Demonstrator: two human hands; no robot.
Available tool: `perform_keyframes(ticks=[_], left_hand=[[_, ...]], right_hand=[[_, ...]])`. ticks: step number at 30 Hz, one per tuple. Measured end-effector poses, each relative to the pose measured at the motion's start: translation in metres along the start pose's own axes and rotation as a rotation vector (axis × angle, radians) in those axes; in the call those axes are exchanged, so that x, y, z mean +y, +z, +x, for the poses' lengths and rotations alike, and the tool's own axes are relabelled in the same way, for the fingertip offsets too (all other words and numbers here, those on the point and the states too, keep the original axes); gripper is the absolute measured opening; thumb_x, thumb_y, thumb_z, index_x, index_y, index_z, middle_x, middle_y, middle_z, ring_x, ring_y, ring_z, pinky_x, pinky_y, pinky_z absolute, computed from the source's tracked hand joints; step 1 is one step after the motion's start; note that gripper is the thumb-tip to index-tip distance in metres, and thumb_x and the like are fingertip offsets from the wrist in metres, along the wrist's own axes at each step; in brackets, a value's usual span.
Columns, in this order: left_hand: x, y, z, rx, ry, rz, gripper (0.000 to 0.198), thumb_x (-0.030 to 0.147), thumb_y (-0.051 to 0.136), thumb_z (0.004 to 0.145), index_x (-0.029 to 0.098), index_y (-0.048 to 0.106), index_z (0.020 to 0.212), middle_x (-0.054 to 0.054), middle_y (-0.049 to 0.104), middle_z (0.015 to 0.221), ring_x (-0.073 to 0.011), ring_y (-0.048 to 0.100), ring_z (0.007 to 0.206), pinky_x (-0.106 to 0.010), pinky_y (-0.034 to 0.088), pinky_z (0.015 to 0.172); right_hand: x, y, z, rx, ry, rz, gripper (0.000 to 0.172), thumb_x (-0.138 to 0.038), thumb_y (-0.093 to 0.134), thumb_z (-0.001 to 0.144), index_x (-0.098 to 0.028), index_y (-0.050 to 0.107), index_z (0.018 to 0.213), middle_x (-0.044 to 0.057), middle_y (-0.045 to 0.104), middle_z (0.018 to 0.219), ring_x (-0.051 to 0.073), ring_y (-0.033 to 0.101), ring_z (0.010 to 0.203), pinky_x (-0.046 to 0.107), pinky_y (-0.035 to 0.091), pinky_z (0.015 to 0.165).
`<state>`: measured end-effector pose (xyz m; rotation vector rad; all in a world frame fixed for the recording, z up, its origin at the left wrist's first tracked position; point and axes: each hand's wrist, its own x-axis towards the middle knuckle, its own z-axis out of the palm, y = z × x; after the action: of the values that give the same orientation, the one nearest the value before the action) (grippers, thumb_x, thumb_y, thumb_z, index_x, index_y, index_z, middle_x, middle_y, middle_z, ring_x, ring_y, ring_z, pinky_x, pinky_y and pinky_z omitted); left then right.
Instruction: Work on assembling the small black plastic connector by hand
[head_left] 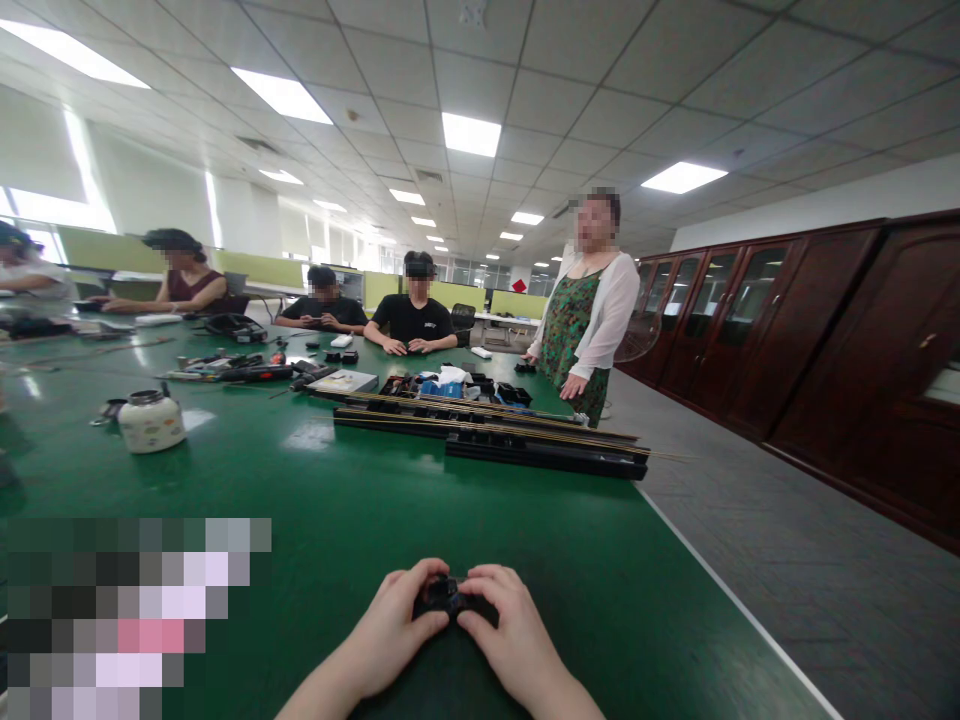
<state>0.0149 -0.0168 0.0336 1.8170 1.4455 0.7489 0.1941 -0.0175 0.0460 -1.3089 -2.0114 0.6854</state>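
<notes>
Near the front of the green table (360,525), a small black part (444,597) sits between my two hands. Its exact kind is too small and dark to make out. From the left, my left hand (405,615) grips it with fingers curled over the far side and the thumb on the near side. My right hand (501,615) closes on its other end in the same manner, thumb toward me. The fingertips of both hands almost meet over the part and hide much of it.
Long black rails (547,457) with thin brass-coloured rods lie across the table ahead. Behind them are blue and black parts (450,385). A white jar (151,422) stands at left, near scattered tools (255,370). A person (585,300) stands at the right edge; several others sit around the table.
</notes>
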Motion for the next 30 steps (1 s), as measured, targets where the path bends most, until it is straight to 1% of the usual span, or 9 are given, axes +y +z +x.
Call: perform_keyframes(ticks=[9,14,18,22,24,28,30], left_hand=[[-0.002,0.002,0.002,0.020,0.010,0.003,0.044,0.023,0.055,0.068,0.022,0.051,0.111,-0.003,0.059,0.112,-0.0207,0.049,0.107,-0.032,0.036,0.096],[-0.001,0.003,0.002,0.025,0.018,0.018,0.042,0.024,0.056,0.068,0.022,0.052,0.109,-0.003,0.060,0.110,-0.0211,0.050,0.106,-0.033,0.036,0.095],[-0.002,0.002,0.002,0.024,0.016,-0.007,0.042,0.022,0.055,0.069,0.021,0.051,0.111,-0.003,0.060,0.110,-0.0207,0.050,0.105,-0.033,0.037,0.095],[-0.004,0.002,0.003,0.030,0.012,-0.036,0.043,0.021,0.054,0.070,0.022,0.048,0.112,-0.003,0.059,0.112,-0.0196,0.050,0.104,-0.032,0.037,0.095],[-0.005,0.002,0.003,0.032,0.016,-0.041,0.043,0.020,0.053,0.070,0.023,0.048,0.113,-0.003,0.059,0.113,-0.0191,0.050,0.105,-0.032,0.037,0.095],[-0.004,0.002,0.003,0.033,0.027,-0.041,0.043,0.021,0.054,0.070,0.023,0.048,0.112,-0.004,0.058,0.114,-0.0197,0.050,0.106,-0.034,0.037,0.096],[-0.003,0.002,0.003,0.052,0.068,-0.031,0.040,0.019,0.055,0.069,0.022,0.051,0.109,-0.005,0.057,0.113,-0.0202,0.050,0.106,-0.034,0.037,0.097]], right_hand=[[-0.002,-0.002,-0.004,-0.025,-0.070,-0.163,0.024,-0.022,0.051,0.079,-0.027,0.061,0.099,0.003,0.060,0.113,0.021,0.049,0.110,0.036,0.034,0.096],[-0.005,-0.001,-0.004,-0.041,-0.087,-0.189,0.024,-0.018,0.053,0.077,-0.027,0.062,0.097,0.001,0.061,0.111,0.021,0.050,0.108,0.037,0.034,0.096],[-0.005,0.000,-0.004,-0.041,-0.063,-0.141,0.026,-0.018,0.053,0.075,-0.026,0.062,0.098,0.002,0.061,0.112,0.020,0.051,0.109,0.037,0.034,0.097],[-0.001,0.001,-0.004,-0.026,0.004,-0.034,0.043,-0.018,0.056,0.070,-0.025,0.055,0.112,0.004,0.053,0.124,0.021,0.045,0.118,0.037,0.033,0.102],[0.001,0.002,-0.004,-0.011,0.033,0.021,0.049,-0.018,0.056,0.068,-0.023,0.051,0.116,0.004,0.053,0.125,0.021,0.045,0.118,0.036,0.033,0.102],[0.006,0.003,-0.002,0.002,0.063,0.081,0.047,-0.019,0.055,0.070,-0.023,0.052,0.116,0.004,0.057,0.120,0.020,0.049,0.113,0.036,0.035,0.101],[0.008,0.003,-0.001,0.005,0.065,0.093,0.045,-0.019,0.053,0.071,-0.024,0.052,0.115,0.004,0.058,0.119,0.020,0.050,0.112,0.036,0.036,0.100]])
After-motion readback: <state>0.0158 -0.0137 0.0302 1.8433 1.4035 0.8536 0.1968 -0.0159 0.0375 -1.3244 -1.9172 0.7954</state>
